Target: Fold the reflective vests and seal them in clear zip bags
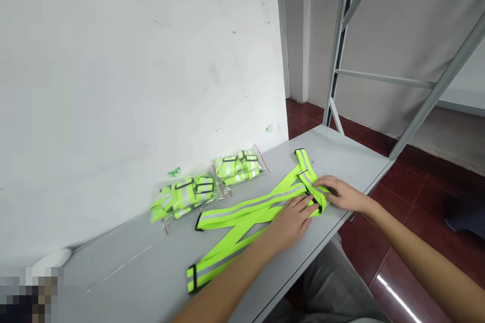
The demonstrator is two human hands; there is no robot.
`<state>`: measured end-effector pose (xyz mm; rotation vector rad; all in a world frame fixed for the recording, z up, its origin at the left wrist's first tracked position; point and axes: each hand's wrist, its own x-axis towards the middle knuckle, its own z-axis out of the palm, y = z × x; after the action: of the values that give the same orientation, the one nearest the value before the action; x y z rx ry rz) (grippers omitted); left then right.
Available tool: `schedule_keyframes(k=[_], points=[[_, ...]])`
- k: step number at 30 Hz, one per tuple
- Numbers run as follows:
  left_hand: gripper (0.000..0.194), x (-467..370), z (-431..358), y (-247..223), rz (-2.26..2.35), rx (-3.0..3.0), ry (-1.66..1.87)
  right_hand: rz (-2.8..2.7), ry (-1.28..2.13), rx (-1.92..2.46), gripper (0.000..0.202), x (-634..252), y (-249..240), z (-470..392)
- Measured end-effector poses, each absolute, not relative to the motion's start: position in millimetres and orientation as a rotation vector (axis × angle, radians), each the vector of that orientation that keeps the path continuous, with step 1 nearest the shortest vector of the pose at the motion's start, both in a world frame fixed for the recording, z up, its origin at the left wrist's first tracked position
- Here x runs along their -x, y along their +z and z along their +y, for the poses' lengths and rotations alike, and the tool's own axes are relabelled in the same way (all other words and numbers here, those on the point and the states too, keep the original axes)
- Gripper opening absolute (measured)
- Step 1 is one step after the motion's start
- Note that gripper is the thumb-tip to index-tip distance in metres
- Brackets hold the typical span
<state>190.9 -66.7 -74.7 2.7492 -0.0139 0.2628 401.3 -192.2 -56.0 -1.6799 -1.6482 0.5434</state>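
A neon yellow-green reflective harness (252, 195) with silver stripes and black buckles lies spread on the grey tabletop, its straps crossing. My left hand (291, 223) rests over the straps near their right-hand joining point, fingers stretched out and partly hiding a black fitting. Just to the right, my right hand (341, 194) touches the folded strap with its fingertips, the fingers extended and slightly bent. One short strap end with a black tip points away towards the table's far side. Two clear zip bags with folded harnesses, a left bag (185, 196) and a right bag (239, 166), lie along the wall.
The grey table (125, 272) runs against a scuffed white wall (144, 81). Beyond its right end stands a grey metal frame (386, 78) over a dark red tiled floor (413, 186). A white rounded object (53, 258) sits at the lower left, beside a pixelated patch.
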Motion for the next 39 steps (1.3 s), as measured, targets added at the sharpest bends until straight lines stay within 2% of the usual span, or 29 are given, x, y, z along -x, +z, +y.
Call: schedule_keyframes(k=[3, 6, 11, 14, 16, 20, 22, 26, 33, 39], points=[[0.041, -173.7, -60.7, -69.1, -0.046, -2.692, 0.229, -1.877, 0.465, 1.72, 0.057, -385.1, -55.5, -210.8], [0.045, -161.0, -57.4, -61.9, -0.043, -2.639, 0.211, -1.973, 0.321, 1.822, 0.061, -368.0, -56.0, -220.4], [0.047, -156.3, -61.2, -47.4, 0.033, -2.615, 0.251, -2.08, 0.071, 1.804, 0.046, -348.9, -62.9, -217.2], [0.071, -163.2, -68.5, -48.7, 0.076, -2.69, 0.3, -2.098, 0.001, 1.744, 0.039, -342.9, -65.4, -214.0], [0.076, -169.9, -74.3, -55.6, 0.079, -2.739, 0.309, -2.089, -0.013, 1.723, 0.036, -339.6, -64.6, -214.3], [0.051, -181.8, -84.8, -71.0, 0.107, -2.766, 0.347, -1.989, 0.151, 1.689, 0.03, -339.1, -60.1, -216.5], [0.049, -185.2, -88.9, -74.7, 0.095, -2.78, 0.355, -1.784, 0.282, 1.714, 0.024, -345.4, -59.9, -212.2], [0.044, -185.8, -94.3, -75.9, 0.066, -2.777, 0.352, -1.107, 0.394, 2.033, 0.029, -372.6, -66.5, -179.5], [0.045, -183.5, -90.9, -80.4, 0.081, -2.693, 0.384, -0.88, 0.503, 2.167, 0.033, -415.0, -69.7, -88.9], [0.049, -187.1, -86.8, -82.9, 0.095, -2.667, 0.44, -0.878, 0.685, 1.868, 0.029, -414.8, -59.1, -74.6]])
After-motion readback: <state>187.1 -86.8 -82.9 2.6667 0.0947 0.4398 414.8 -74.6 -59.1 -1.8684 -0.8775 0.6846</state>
